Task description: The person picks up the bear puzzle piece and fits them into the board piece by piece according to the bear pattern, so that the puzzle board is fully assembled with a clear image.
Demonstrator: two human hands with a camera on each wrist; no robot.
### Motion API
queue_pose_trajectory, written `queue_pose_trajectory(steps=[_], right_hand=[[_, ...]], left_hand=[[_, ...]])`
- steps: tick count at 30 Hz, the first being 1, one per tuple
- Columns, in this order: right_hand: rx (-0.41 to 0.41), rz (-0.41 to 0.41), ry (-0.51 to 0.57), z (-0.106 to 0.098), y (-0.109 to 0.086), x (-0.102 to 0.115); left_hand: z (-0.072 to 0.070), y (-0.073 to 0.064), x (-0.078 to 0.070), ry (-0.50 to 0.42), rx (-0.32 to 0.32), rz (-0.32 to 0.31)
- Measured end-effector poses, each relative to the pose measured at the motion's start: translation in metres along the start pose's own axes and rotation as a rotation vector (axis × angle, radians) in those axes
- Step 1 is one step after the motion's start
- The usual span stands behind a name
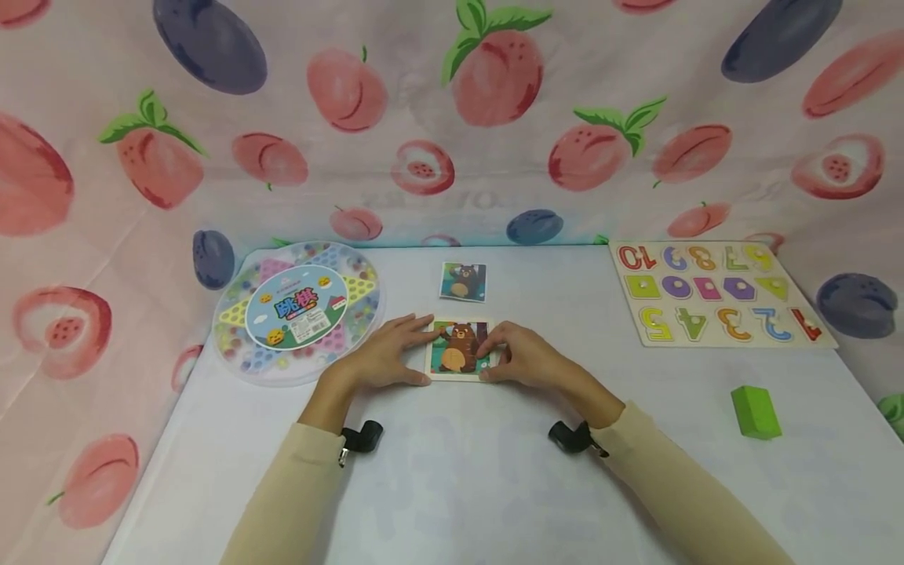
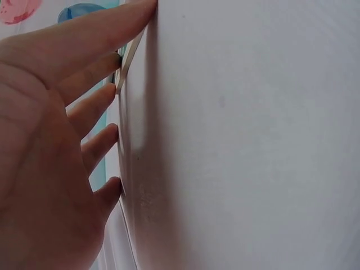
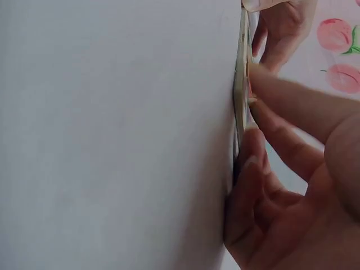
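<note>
A small square bear jigsaw puzzle [image 1: 461,353] in a pale tray lies flat at mid-table in the head view, its picture apparently complete. My left hand [image 1: 387,351] is spread at its left side; the fairly straight fingers touch the upper left edge and the thumb rests by the lower left corner. With bent fingers, my right hand [image 1: 526,357] holds the puzzle's right side, index finger over the picture and thumb at the lower right corner. In the right wrist view the tray's edge [image 3: 241,84] shows side-on under blurred fingertips. Behind the puzzle lies a matching bear picture card [image 1: 463,282].
A round Chinese checkers box [image 1: 229,357] stands at the left, close to my left hand. At the back right lies a number and shape board [image 1: 628,333]. A green block [image 1: 756,412] sits at the right. Fruit-printed cloth [image 1: 494,173] hangs behind the white table [image 1: 459,471].
</note>
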State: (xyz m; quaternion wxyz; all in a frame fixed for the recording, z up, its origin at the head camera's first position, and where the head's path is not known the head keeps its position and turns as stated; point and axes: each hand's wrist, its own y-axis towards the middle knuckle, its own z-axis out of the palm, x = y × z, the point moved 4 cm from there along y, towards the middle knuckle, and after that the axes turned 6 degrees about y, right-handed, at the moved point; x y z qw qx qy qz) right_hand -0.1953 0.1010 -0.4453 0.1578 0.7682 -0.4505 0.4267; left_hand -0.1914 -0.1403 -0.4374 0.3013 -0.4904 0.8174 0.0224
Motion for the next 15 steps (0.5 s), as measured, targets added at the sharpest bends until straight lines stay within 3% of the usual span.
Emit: queue_pose_trajectory(steps=[9, 15], right_hand=[[0.07, 0.066, 0.172, -0.003, -0.018, -0.009], [0.021, 0.036, 0.096, -0.005, -0.033, -0.009]], left_hand=[[0.008, -0.005, 0.002, 0.063, -0.046, 0.026], [0.008, -0.015, 0.0, 0.091, -0.12, 0.025]])
